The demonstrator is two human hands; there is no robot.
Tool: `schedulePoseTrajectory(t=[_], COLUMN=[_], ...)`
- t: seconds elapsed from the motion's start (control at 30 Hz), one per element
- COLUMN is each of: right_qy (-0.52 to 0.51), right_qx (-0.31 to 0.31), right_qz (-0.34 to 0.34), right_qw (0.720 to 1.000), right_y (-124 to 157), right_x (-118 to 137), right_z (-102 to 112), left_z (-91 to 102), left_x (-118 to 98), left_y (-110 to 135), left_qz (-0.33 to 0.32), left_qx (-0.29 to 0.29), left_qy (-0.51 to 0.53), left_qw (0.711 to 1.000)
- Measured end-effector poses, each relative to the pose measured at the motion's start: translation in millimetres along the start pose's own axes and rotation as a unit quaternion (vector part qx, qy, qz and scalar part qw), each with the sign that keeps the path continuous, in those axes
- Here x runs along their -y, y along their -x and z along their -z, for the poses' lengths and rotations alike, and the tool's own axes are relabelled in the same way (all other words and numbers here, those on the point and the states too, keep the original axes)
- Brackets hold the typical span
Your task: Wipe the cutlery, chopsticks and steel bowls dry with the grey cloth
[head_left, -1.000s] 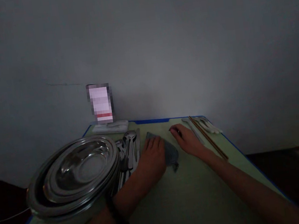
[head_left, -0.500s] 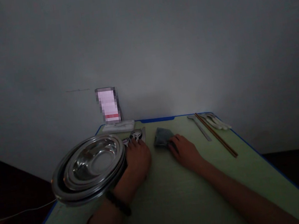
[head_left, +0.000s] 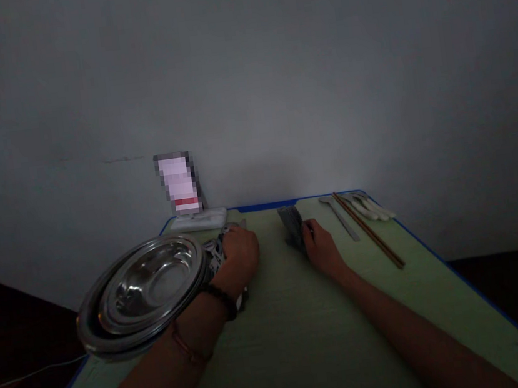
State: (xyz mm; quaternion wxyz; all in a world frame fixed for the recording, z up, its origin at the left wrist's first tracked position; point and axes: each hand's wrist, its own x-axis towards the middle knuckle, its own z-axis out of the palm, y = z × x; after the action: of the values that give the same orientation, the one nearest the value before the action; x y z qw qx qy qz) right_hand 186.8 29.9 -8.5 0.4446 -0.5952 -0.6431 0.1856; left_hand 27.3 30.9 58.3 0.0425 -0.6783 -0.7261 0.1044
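My right hand (head_left: 322,246) is closed on a folded grey cloth (head_left: 292,222), gripping its right side and tilting it up off the table. My left hand (head_left: 242,248) lies over a heap of metal cutlery (head_left: 214,255), beside the stacked steel basins (head_left: 141,290). Its fingers are curled down, and what they hold is hidden behind the knuckles. A thin blade-like tip shows just past this hand.
On the right of the table (head_left: 286,341) lie a metal spoon (head_left: 341,220), brown chopsticks (head_left: 372,235) and several white-handled utensils (head_left: 374,210). A phone (head_left: 180,183) stands at the back left by a white block (head_left: 212,218). Behind is the wall (head_left: 275,91).
My right hand has taken hold of the cloth and turned it from lying flat to tilted up. My left hand has shifted slightly forward over the cutlery, fingers curling in. The view has swung slightly right.
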Motion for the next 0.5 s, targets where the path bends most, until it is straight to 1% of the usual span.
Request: schedulePoseTrajectory(t=[0.13, 0.23, 0.37, 0.43, 0.5], right_qy=[0.003, 0.003, 0.008, 0.011, 0.014], right_qx=[0.013, 0.017, 0.022, 0.024, 0.024], right_qz=[0.007, 0.015, 0.024, 0.026, 0.028], right_qw=[1.000, 1.000, 0.999, 0.999, 0.999], right_y=[0, 1, 1, 1, 1], right_x=[1, 2, 2, 2, 3], right_z=[-1, -1, 0, 0, 0], left_z=[2.6, 2.0, -1.9, -1.8, 1.1], left_x=[-9, -16, -22, -22, -17], left_y=[-15, -18, -16, -16, -19], left_qz=[0.029, 0.047, 0.097, 0.121, 0.135], left_qx=[0.062, 0.094, 0.090, 0.086, 0.096], left_qy=[0.001, -0.001, -0.025, -0.033, -0.031], left_qw=[0.998, 0.994, 0.991, 0.988, 0.986])
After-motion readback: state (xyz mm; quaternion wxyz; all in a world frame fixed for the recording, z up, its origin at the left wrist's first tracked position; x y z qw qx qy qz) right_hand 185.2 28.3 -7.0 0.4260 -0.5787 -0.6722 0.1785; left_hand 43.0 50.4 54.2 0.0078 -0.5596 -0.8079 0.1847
